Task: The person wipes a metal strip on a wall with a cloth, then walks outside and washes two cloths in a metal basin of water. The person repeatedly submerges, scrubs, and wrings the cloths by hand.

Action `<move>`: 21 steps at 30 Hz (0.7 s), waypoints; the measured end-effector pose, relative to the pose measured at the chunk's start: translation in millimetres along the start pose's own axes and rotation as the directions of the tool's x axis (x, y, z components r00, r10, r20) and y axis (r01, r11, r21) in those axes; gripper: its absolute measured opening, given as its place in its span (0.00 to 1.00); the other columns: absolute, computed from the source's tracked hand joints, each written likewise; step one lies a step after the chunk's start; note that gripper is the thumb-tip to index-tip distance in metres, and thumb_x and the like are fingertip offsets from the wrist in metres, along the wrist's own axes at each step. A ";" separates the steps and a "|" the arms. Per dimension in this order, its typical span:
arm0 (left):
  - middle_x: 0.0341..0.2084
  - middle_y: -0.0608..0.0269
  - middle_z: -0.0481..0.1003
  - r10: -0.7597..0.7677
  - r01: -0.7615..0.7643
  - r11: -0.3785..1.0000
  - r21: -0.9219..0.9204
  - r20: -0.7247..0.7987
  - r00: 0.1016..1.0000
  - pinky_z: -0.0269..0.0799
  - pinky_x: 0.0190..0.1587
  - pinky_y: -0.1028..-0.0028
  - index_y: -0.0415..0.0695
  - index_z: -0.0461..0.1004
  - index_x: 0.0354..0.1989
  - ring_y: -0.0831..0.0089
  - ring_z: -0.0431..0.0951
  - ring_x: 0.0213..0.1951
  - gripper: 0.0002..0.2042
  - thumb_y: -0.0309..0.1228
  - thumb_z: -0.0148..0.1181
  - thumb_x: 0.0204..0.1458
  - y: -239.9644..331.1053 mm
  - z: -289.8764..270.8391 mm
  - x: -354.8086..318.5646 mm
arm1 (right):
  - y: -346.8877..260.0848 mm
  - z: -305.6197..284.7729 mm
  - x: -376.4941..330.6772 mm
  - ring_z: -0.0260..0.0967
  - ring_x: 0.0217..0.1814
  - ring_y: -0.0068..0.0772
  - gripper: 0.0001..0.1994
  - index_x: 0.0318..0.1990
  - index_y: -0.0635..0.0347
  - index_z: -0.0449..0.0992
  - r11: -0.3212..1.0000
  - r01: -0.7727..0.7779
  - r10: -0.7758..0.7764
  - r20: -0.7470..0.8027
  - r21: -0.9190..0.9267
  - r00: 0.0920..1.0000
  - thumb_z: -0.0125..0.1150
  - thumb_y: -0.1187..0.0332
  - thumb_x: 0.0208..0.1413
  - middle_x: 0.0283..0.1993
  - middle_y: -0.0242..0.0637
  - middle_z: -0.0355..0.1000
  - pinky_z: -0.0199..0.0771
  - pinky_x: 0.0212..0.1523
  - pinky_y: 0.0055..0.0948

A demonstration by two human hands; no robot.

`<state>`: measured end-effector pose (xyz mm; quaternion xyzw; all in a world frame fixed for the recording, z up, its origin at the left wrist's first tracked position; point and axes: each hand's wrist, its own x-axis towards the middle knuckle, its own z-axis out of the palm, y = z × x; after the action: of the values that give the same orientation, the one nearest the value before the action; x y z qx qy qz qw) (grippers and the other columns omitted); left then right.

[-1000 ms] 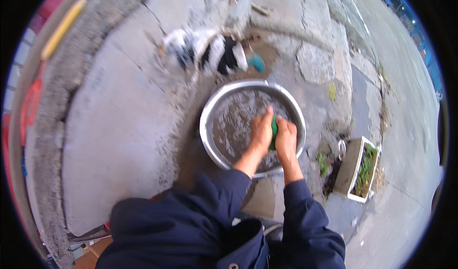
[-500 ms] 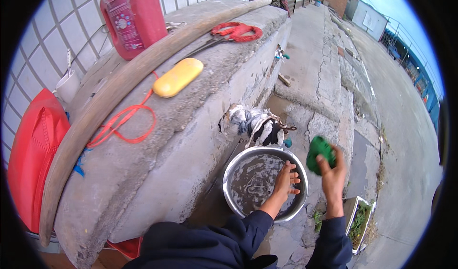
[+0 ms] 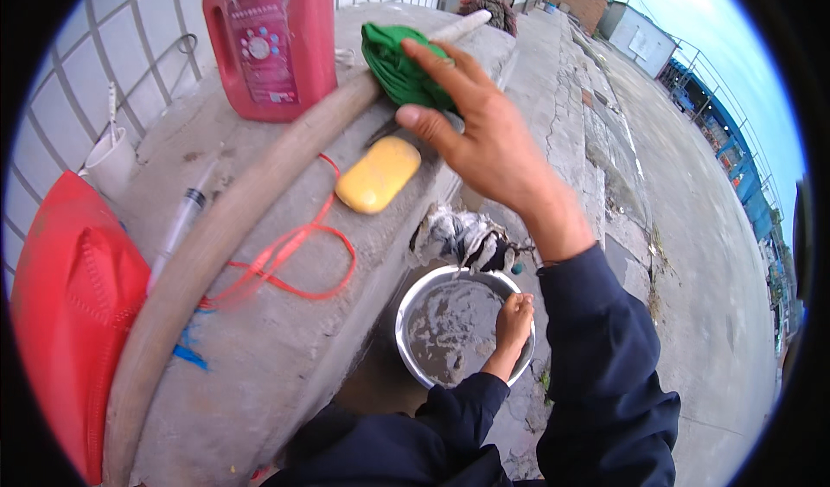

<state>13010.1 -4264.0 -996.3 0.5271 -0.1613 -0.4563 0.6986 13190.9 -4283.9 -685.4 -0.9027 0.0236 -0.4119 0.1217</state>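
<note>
Right hand (image 3: 484,141) fingers pinch the green cloth (image 3: 399,70) above the ledge (image 3: 285,349); left hand (image 3: 513,321) grips the basin (image 3: 413,301) rim; cloth not yet set down.

Concrete ledge (image 3: 285,349): red detergent jug (image 3: 272,42) far left, yellow soap bar (image 3: 378,174) mid, long wooden pole (image 3: 225,228), syringe (image 3: 180,223), red cord (image 3: 294,267), white cup (image 3: 112,160).

A shiny metal basin (image 3: 437,290), soft green cloth (image 3: 399,70), glossy red plastic jug (image 3: 272,42), rough matt concrete ledge (image 3: 259,349).
</note>
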 end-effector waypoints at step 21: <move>0.57 0.44 0.70 0.047 0.277 0.829 0.486 -0.553 0.832 0.65 0.61 0.61 0.36 0.68 0.57 0.56 0.72 0.58 0.22 0.29 0.64 0.56 -122.4 -155.3 17.0 | 85.2 104.2 -533.9 0.69 0.59 0.68 0.33 0.65 0.66 0.63 0.126 -0.981 0.975 -0.162 -0.151 0.150 0.67 0.63 0.55 0.61 0.64 0.67 0.72 0.58 0.52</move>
<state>13071.7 -4189.7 -1169.7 0.8203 -0.0466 -0.2653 0.5045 12921.8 -4269.4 -1165.6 -0.6704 0.6533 -0.2377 0.2594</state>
